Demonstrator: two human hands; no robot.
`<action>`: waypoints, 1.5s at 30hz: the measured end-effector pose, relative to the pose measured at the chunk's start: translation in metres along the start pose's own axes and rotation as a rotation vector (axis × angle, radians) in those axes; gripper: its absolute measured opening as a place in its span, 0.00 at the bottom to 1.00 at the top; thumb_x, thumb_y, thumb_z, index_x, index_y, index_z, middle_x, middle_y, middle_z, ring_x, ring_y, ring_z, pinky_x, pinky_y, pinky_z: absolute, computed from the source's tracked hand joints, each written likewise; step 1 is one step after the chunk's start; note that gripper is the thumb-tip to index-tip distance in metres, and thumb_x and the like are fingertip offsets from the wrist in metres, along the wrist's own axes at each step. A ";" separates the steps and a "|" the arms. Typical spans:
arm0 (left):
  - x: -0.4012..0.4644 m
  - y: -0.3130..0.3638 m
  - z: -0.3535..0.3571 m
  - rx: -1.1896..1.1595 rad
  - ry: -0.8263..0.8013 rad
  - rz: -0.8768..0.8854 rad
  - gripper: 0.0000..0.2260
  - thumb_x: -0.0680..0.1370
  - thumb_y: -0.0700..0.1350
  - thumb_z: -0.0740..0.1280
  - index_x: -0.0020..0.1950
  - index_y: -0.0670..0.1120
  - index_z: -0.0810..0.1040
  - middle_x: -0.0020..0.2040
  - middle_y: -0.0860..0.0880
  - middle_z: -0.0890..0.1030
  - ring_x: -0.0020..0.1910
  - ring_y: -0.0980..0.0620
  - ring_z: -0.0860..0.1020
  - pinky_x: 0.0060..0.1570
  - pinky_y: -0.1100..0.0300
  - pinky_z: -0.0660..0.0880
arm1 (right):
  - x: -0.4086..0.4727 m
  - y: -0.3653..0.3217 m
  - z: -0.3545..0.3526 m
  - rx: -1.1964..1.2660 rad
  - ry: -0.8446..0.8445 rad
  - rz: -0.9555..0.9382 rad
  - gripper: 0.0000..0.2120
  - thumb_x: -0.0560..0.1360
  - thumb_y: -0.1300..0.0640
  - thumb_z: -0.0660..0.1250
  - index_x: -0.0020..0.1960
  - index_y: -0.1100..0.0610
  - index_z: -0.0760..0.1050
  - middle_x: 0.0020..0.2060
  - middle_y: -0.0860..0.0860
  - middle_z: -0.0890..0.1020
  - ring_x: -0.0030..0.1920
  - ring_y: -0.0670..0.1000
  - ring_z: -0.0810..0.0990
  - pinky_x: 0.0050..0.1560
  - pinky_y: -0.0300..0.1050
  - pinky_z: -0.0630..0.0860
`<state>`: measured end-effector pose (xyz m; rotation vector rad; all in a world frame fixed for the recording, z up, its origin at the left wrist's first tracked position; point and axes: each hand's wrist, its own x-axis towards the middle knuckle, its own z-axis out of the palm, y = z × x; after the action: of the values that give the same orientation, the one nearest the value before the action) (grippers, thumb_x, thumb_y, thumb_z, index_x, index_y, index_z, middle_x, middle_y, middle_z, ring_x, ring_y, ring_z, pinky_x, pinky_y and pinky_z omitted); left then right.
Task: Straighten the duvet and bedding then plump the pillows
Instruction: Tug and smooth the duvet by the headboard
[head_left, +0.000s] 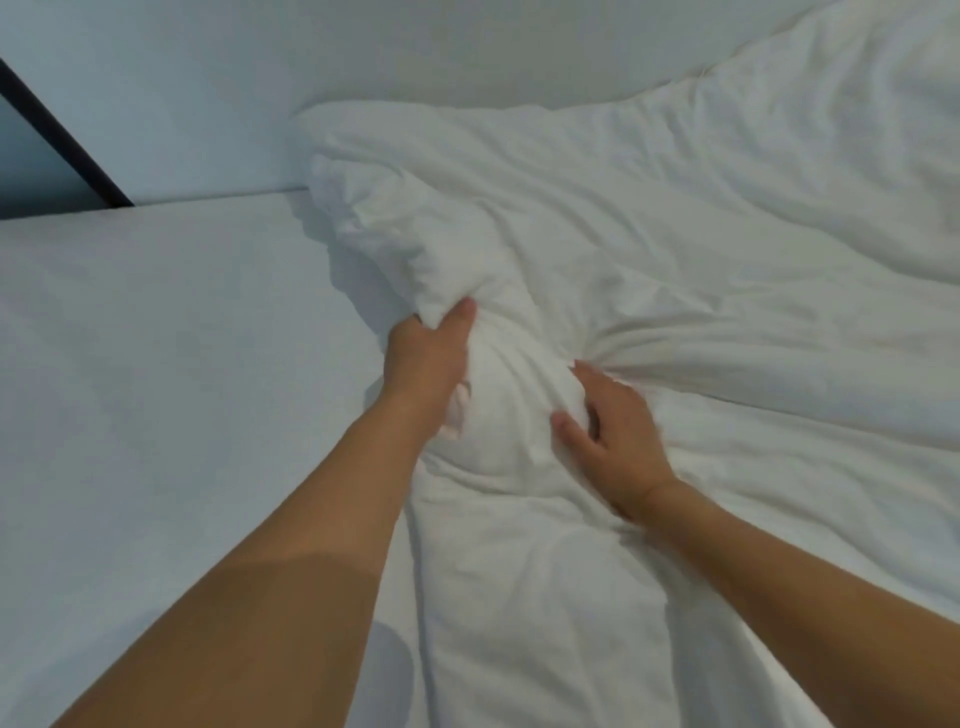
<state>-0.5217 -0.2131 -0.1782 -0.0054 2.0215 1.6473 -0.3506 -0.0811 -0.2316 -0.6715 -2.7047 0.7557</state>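
Left hand (428, 358) grips bunched duvet (571, 249); right hand (613, 436) clutches same bunch, fingers half-curled. Uneven pull risks dragging it further askew.

The duvet (649, 249) is plain white, unpatterned. The sheet (182, 389) beneath is white with a bluish cast. The wall (208, 78) is pale; a dark strip (67, 140) crosses it.
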 end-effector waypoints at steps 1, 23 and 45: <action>-0.006 0.002 -0.017 -0.028 0.073 -0.019 0.16 0.72 0.61 0.71 0.47 0.48 0.79 0.46 0.50 0.83 0.46 0.49 0.81 0.50 0.56 0.78 | 0.006 -0.012 -0.027 0.071 0.110 -0.080 0.28 0.76 0.37 0.56 0.62 0.57 0.78 0.56 0.54 0.82 0.56 0.53 0.79 0.60 0.59 0.72; 0.222 0.028 0.076 1.370 -0.054 0.244 0.31 0.71 0.76 0.36 0.73 0.71 0.33 0.77 0.57 0.30 0.76 0.47 0.30 0.60 0.23 0.33 | 0.142 0.096 0.064 -0.502 -0.094 0.060 0.35 0.78 0.31 0.35 0.80 0.47 0.43 0.79 0.58 0.48 0.78 0.62 0.48 0.71 0.73 0.43; 0.128 0.061 0.147 0.714 0.079 0.915 0.15 0.81 0.37 0.55 0.66 0.46 0.73 0.66 0.49 0.73 0.63 0.54 0.71 0.60 0.63 0.66 | 0.145 0.118 0.055 -0.065 0.145 -0.075 0.33 0.78 0.42 0.50 0.78 0.57 0.58 0.78 0.54 0.56 0.79 0.54 0.50 0.76 0.64 0.45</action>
<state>-0.5946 -0.0227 -0.1907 1.2760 2.7662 1.2208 -0.4525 0.0566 -0.3243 -0.6103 -2.6158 0.5795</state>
